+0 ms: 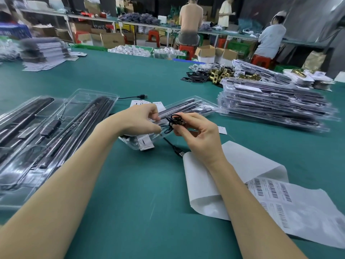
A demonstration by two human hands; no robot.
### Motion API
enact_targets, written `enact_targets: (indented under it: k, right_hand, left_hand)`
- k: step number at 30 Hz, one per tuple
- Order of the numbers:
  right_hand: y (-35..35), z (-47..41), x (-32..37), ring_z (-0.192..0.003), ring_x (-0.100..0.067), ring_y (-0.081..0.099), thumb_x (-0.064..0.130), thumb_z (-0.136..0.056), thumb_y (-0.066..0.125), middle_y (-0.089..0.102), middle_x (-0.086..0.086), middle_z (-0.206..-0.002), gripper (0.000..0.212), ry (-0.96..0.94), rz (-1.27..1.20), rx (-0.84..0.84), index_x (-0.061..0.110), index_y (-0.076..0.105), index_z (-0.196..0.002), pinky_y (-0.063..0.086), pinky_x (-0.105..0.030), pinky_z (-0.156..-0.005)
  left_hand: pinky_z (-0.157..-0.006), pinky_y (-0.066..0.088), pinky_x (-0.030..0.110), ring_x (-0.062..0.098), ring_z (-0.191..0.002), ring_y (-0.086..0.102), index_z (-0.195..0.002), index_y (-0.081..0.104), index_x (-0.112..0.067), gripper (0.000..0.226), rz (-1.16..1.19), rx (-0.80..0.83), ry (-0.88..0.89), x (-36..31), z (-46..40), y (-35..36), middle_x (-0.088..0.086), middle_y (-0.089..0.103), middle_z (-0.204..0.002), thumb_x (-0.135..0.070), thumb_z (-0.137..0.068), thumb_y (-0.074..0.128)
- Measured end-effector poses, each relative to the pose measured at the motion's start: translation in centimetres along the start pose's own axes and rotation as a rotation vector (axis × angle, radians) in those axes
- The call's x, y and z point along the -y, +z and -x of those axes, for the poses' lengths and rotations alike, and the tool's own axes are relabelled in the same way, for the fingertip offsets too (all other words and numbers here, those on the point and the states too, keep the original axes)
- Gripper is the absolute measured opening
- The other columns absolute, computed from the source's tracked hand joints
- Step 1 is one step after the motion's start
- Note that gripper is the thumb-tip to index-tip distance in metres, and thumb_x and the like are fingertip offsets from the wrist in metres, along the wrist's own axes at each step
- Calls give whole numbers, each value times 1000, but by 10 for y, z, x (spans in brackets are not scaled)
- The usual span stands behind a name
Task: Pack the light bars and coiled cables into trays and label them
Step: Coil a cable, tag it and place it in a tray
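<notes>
**Head view: both hands on a coiled cable over a clear tray**

Head camera looks down on a green table (145, 193). At the centre of the frame the right hand (197, 135) pinches a small coiled black cable (174, 119) between thumb and curled fingers, holding it just above a clear plastic tray (186, 107). The left hand (138, 121) meets it from the left, its fingertips curled and pinched at the coil's edge, over the same tray. A light bar (179, 107) lies lengthwise in that tray, which runs diagonally toward the upper right. From under the hands a cable tail runs down to a USB plug (180, 153) that rests on the table, touching the edge of a white backing sheet (240, 163). That sheet curls under the right forearm and carries barcode labels (270, 191) at the lower right.

At the left of the frame lie open clear trays (56, 128) holding dark bars. At the right stands a stack of packed trays (276, 107). Another USB plug (141, 96) lies above the hands. In the upper part of the frame, people (190, 25) sit at a far bench.
</notes>
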State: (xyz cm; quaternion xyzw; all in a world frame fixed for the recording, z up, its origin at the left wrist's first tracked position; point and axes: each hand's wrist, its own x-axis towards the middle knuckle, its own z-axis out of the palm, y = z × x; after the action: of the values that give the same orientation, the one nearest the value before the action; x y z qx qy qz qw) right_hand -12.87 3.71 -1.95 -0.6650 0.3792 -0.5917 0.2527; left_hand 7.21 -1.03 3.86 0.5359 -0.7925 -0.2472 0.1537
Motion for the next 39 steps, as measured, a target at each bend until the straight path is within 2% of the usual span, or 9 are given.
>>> enact_targets:
  k: [4, 7, 13, 16, 21, 24, 27, 34, 39]
  right_hand:
    - [1, 1, -1, -87, -11, 69, -2, -88, 72, 69, 1, -104, 27, -104, 141, 61, 4, 74, -114, 57, -24, -83]
    - [2, 1, -3, -92, -1, 65, -3, -87, 72, 68, 3, -106, 28, -208, 250, 78, 5, 74, -114, 53, -15, -83]
    - [4, 2, -1, -98, -18, 67, 8, -87, 76, 73, 0, -109, 28, -315, 448, 156, 11, 75, -115, 55, -36, -87]
    - [7, 2, 0, -96, -21, 67, 10, -88, 76, 74, 2, -108, 28, -322, 527, 178, 13, 76, -115, 54, -36, -85]
    - [11, 5, 4, -91, -22, 71, 7, -88, 75, 75, -3, -107, 28, -296, 522, 227, 9, 75, -115, 57, -38, -80]
    - [16, 7, 8, -89, -27, 73, 5, -88, 73, 76, -5, -106, 26, -319, 564, 240, 6, 75, -114, 58, -40, -75]
    - [21, 6, 13, -89, -31, 71, 10, -92, 69, 76, -2, -107, 22, -336, 655, 209, 8, 75, -113, 57, -42, -69]
    - [23, 4, 14, -96, -31, 63, 18, -97, 57, 74, 5, -110, 26, -183, 905, 275, 22, 73, -117, 49, -42, -71]
    - [21, 1, 12, -106, -27, 64, 17, -97, 61, 72, 11, -120, 25, -117, 847, 258, 24, 75, -116, 50, -40, -79]
  left_hand:
    - [-64, 40, 32, 15, -77, 53, -83, 47, -29, 24, -34, 33, -9, -2, 0, -3, -9, 59, -91, -27, -79, 70]
    - [-91, 50, 45, 23, -104, 63, -83, 49, -24, 28, 1, 82, -23, -7, -1, -9, -5, 67, -114, -34, -71, 72]
    - [-101, 46, 54, 30, -121, 60, -83, 50, -19, 28, -16, 185, -24, -14, -4, -21, 8, 70, -117, -35, -71, 68]
    - [-100, 45, 53, 31, -128, 55, -81, 48, -19, 30, 18, 223, -29, -15, -3, -23, 16, 67, -119, -36, -65, 66]
    - [-81, 36, 37, 16, -101, 50, -83, 46, -20, 33, -9, 318, -42, -14, -2, -24, 12, 65, -122, -36, -62, 66]
    - [-72, 38, 37, 26, -97, 56, -84, 44, -21, 31, -15, 328, -39, -14, -2, -23, 9, 62, -114, -29, -61, 63]
    - [-85, 47, 47, 33, -125, 56, -76, 45, -27, 20, -2, 244, 30, -13, 0, -23, 11, 66, -110, -29, -63, 61]
    - [-90, 52, 44, 25, -104, 64, -77, 44, -26, 19, -206, 90, 299, -25, -1, -17, 6, 67, -97, -24, -80, 62]
    - [-95, 51, 44, 29, -90, 58, -74, 48, -22, 16, -233, 113, 284, -22, 0, -14, 10, 63, -88, -16, -78, 62]
